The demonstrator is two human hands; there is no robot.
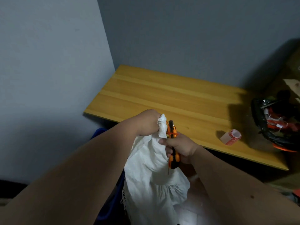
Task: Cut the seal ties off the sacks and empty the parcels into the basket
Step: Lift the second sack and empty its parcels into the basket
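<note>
**Cutting the tie on a white sack**

On the left, a grey wall (48, 62) is standing beside the wooden table (162, 95). Low down, near the left arm, a bit of a blue basket (99, 132) is peeking out, mostly hidden by the arm and the sack.

The left hand (146, 123) is reaching in from the lower left. Its fingers are curling tight around the bunched top of the white sack (151, 176), squeezing the neck closed. A little tuft of the sack is sticking up out of the fist. The rest of the sack is hanging down below the two hands, in front of the table's near edge, and it is looking puffy and wrinkled.

Just to the right of the fist, a thin orange tie (168, 129) is wrapping around the sack's neck. The knife (173, 143) is standing almost upright, touching the tie. It is orange and black, and its tip is pointing up.

The right hand (181, 148) is gripping the knife's handle, with its fingers wrapping around it. The thumb is pressing against the sack.

Further right, a roll of red and white tape (231, 137) is lying on the table. At the far right, a bin with a black bag (276, 124) is sitting beside the table, holding red and white scraps.
</note>
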